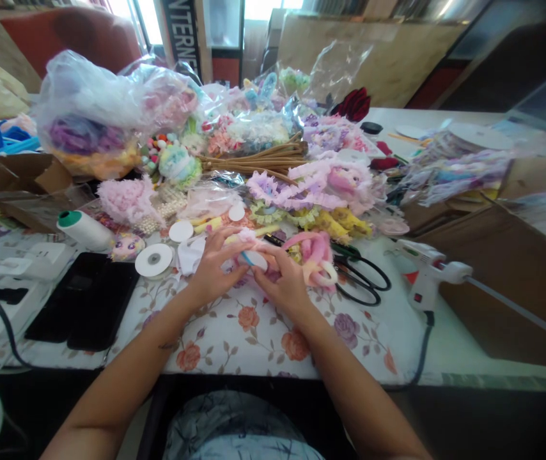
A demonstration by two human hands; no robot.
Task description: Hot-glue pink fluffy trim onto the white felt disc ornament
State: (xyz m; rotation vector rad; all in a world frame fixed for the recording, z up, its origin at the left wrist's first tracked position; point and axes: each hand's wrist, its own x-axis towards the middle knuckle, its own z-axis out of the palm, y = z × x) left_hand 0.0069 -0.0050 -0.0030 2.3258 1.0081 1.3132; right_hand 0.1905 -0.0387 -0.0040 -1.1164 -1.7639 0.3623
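Between both hands, over the near middle of the table, is a small pink fluffy piece with a round white disc [256,260] on its near side; a short blue strip crosses the disc. My left hand [214,268] grips it from the left, thumb at the disc's edge. From the right, my right hand [283,281] pinches the same piece with thumb and fingers. Its far side is mostly hidden by my fingers. Pink fuzzy stems [318,252] lie just right of my right hand, beside black-handled scissors [362,281]. A white ribbon spool [154,260] rests left of my left hand.
A white glue gun [429,271] with a long glue stick stands at right by a cardboard box [503,281]. Two dark phones [85,300], a power strip [9,294] and a thread cone [85,231] lie left. Bagged fluffy craft pieces [95,115] and brown stems [254,160] fill the back.
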